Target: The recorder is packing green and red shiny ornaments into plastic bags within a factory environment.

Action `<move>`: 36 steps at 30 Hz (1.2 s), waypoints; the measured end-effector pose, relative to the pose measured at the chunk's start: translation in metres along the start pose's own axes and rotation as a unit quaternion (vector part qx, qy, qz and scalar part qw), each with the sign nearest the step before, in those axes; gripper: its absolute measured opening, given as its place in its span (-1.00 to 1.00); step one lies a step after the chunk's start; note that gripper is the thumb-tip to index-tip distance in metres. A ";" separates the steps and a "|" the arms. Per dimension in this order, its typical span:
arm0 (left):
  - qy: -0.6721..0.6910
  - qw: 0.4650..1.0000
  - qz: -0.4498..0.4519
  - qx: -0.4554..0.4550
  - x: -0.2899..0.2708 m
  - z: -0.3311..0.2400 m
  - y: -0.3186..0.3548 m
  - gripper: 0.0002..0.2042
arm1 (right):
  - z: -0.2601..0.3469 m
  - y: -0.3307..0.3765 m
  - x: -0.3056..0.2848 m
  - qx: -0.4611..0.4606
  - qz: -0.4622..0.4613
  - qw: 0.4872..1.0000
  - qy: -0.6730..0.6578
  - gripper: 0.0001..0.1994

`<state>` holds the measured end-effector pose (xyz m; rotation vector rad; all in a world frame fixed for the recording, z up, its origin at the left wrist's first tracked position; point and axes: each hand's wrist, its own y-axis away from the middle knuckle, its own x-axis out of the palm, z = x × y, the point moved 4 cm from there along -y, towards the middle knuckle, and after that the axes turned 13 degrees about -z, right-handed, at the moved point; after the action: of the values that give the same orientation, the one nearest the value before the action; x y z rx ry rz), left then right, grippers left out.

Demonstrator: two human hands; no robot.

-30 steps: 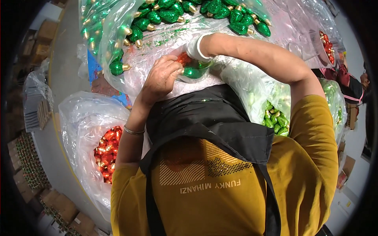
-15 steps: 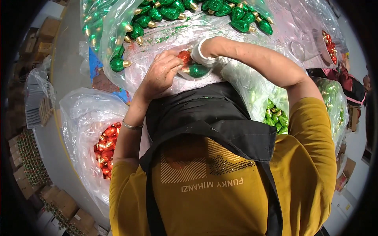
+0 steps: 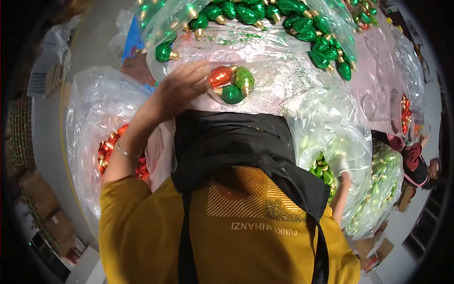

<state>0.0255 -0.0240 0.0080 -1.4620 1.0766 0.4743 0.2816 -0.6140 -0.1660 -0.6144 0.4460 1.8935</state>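
- Left hand (image 3: 182, 87), fingers loosely spread, steadies a three-bulb cluster (image 3: 231, 84) on the plastic-covered worktop (image 3: 283, 61).
- Right hand (image 3: 339, 164) reaches into the green-bulb bag (image 3: 331, 137); grip cannot be told.
- Cluster looks partly built; bags remain full.

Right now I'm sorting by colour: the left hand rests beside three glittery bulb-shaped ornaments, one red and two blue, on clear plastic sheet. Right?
Not quite: the head view shows the left hand beside one red and two green glittery bulb-shaped ornaments, not blue, on the clear plastic sheet.
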 end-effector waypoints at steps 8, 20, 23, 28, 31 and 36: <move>0.068 0.984 -0.027 -0.160 0.017 -0.034 -0.030 -0.69 | -0.315 0.056 0.076 0.123 0.060 0.877 0.461 -0.73; -0.067 0.989 -0.004 -0.134 -0.044 -0.009 0.004 -0.82 | -0.080 0.054 0.077 -0.013 0.404 0.852 0.333 -0.65; -0.149 0.924 -0.226 -0.270 -0.085 0.008 0.111 -0.76 | -0.030 0.072 0.064 -0.204 0.259 0.896 0.297 -0.80; -0.358 0.681 -0.161 -0.619 -0.072 -0.003 0.389 -0.62 | 0.005 0.060 0.089 -0.244 0.142 0.941 0.185 -0.71; -0.301 0.652 0.178 -0.673 -0.003 -0.016 0.452 -0.49 | 0.007 0.050 0.072 -0.003 0.153 0.987 0.048 -0.71; -0.316 0.662 0.122 -0.668 0.015 -0.007 0.453 -0.52 | 0.119 -0.025 0.045 0.111 0.260 0.848 0.448 -0.72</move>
<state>-0.3418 0.0215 -0.2535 -2.0480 0.1781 2.1220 0.2652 -0.5044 -0.0983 -1.3137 1.5429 1.8931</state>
